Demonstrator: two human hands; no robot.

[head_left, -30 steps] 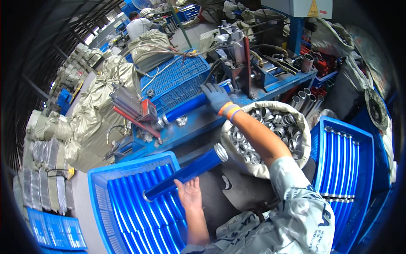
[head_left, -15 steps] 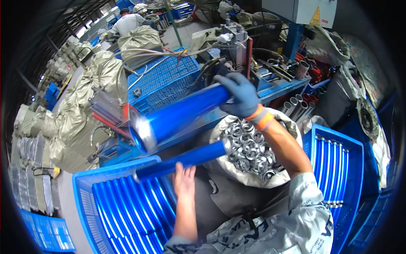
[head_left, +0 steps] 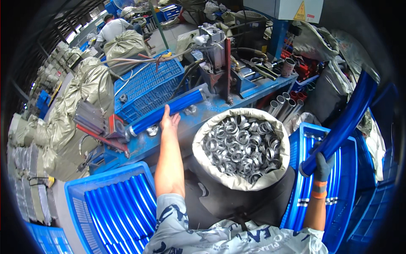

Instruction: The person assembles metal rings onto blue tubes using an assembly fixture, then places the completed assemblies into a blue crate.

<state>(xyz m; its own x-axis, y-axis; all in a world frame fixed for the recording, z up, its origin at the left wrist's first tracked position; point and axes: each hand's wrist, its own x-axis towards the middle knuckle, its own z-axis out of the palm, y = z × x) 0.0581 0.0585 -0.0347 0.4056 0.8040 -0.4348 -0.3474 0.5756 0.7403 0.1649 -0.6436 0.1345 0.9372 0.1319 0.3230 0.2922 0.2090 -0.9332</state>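
Observation:
My bare left hand (head_left: 170, 120) is at the near side of a blue metal tube (head_left: 154, 118), supporting it with palm and fingers. That tube lies along the blue machine bench, its left end by a red-and-grey fixture (head_left: 114, 126) and its right end by the upright clamp unit (head_left: 213, 53). In a grey glove with an orange cuff, my right hand (head_left: 323, 165) grips a second blue tube (head_left: 344, 120) near its lower end. This tube slants up to the right, above the right blue crate (head_left: 298, 169), which holds several blue tubes with silver ends.
Between my arms stands a white sack (head_left: 198, 146) full of silver metal rings (head_left: 243, 142). A left blue crate (head_left: 76, 203) holds rows of blue tubes. Stacked blue crates (head_left: 148, 86), hoses and bare metal pipes (head_left: 281, 103) surround the bench. Another person (head_left: 113, 29) sits far back.
The left-hand tube has moved up and forward onto the bench. My right hand has carried its tube from above the bench to the right, over the right crate.

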